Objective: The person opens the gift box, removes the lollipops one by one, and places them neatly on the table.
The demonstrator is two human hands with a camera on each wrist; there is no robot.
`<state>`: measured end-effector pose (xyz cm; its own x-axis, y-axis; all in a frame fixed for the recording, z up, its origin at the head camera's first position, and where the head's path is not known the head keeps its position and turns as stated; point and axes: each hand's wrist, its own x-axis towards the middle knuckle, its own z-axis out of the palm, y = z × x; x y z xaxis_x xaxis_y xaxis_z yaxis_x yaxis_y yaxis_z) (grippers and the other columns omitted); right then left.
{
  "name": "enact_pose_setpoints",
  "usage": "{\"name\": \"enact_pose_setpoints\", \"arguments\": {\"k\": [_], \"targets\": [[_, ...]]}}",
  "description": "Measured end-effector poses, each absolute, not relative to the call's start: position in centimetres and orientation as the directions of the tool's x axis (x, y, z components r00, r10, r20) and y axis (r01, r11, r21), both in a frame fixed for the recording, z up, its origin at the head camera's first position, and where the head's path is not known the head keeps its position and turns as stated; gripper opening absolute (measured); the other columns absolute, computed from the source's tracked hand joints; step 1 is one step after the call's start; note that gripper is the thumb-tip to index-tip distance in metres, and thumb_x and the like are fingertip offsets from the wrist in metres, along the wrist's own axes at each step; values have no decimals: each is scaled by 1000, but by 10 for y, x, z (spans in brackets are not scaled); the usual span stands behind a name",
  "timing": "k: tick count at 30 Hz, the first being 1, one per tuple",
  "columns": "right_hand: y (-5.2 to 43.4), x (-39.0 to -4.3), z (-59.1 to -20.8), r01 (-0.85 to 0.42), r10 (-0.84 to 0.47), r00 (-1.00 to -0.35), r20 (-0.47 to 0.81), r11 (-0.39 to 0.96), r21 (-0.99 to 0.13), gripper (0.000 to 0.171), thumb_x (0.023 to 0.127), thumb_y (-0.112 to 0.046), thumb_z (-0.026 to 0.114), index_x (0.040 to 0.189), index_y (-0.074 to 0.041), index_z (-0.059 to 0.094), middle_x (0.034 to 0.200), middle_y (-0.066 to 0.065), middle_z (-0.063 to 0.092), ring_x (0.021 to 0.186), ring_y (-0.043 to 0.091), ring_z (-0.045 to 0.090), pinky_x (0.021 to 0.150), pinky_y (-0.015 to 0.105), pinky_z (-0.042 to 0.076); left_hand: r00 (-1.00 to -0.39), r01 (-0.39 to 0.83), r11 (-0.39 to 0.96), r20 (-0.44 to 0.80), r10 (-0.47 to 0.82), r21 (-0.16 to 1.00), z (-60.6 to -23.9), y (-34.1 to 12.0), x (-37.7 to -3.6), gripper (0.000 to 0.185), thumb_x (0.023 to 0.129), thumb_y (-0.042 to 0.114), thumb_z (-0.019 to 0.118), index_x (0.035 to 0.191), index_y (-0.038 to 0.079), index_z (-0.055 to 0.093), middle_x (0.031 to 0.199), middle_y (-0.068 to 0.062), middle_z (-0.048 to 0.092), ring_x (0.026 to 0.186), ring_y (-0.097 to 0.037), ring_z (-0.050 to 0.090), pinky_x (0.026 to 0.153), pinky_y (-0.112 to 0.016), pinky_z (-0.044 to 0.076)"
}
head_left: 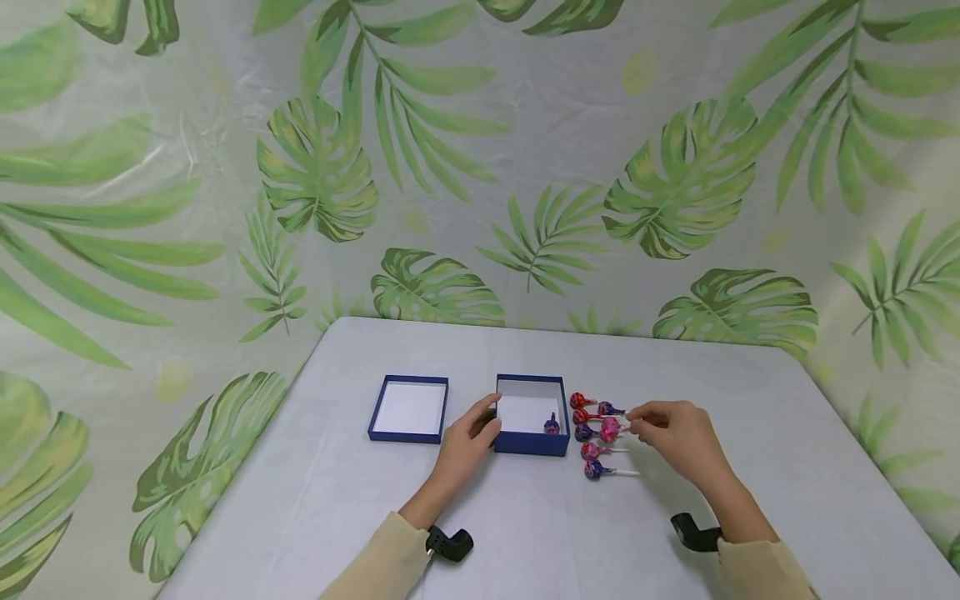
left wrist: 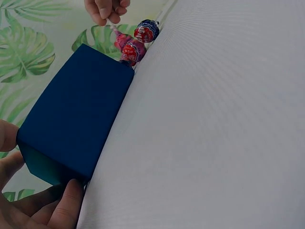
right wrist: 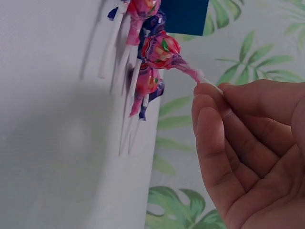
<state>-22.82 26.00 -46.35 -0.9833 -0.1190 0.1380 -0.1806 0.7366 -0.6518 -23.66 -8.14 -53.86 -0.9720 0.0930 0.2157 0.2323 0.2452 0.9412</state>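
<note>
My right hand (head_left: 675, 433) pinches the white stick of a pink-wrapped lollipop (right wrist: 162, 50) between thumb and index finger. Its round head is lifted above the other lollipops in the right wrist view. My left hand (head_left: 467, 442) grips the left side of an open blue box (head_left: 531, 443) with a white inside, fingertips at its rim and front corner. One purple-wrapped lollipop (head_left: 552, 424) lies in the box's front right corner. Right of the box, several red, pink and purple lollipops (head_left: 594, 470) lie in a column, sticks mostly pointing right.
A shallow blue-rimmed lid (head_left: 408, 437), white inside, lies left of the box. Everything rests on a white-covered table (head_left: 300, 500). Behind it hangs a leaf-patterned curtain (head_left: 555, 150). Each wrist wears a black camera band (head_left: 450, 544).
</note>
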Motion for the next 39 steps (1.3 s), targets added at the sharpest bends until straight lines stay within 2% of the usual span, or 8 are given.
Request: {"name": "enact_pose_setpoints", "arguments": {"k": [11,16,23,29,34,39], "targets": [[269,-231,-475,-148,-105,-989,104,708,-691,18,98,-21,67,109,-10,77,95,4,75,83,22,72,65,33,55,-971,237,258,220,97,937,-538,-82,-237,44,102,28,59,146,25,55,137,-14,60,123,-22,60,95,-30,54],[270,-233,-480,-120,-92,-993,78,700,-704,19,97,-22,68,108,-10,77,95,4,75,83,20,71,67,32,57,-972,235,263,218,94,936,-538,-82,-236,43,102,30,58,145,29,56,137,-13,61,124,-21,60,97,-30,53],[273,-235,-484,-83,-80,-996,39,675,-733,19,97,-21,69,108,-8,77,96,5,75,84,21,72,72,36,60,-972,232,264,216,89,936,-539,-82,-237,43,102,29,59,145,29,56,137,-10,61,124,-21,59,98,-30,52],[281,-238,-488,-94,-105,-994,25,732,-674,16,95,-17,71,107,-9,77,95,4,75,80,18,67,67,34,54,-972,234,276,216,92,932,-539,-82,-237,43,103,30,58,146,29,55,137,-9,61,124,-19,60,98,-30,52],[289,-242,-493,-119,-132,-991,23,785,-608,11,94,-16,73,103,-12,78,101,5,74,86,18,64,68,33,54,-972,233,271,215,93,934,-539,-82,-236,44,103,29,58,146,26,55,137,-7,61,125,-19,59,99,-30,51],[293,-246,-495,-137,-167,-986,3,796,-590,7,92,-13,74,98,-13,77,97,4,72,81,20,61,66,34,53,-973,230,267,212,93,936,-539,-82,-237,43,103,30,59,146,28,55,138,-6,61,124,-18,59,99,-29,51]]}}
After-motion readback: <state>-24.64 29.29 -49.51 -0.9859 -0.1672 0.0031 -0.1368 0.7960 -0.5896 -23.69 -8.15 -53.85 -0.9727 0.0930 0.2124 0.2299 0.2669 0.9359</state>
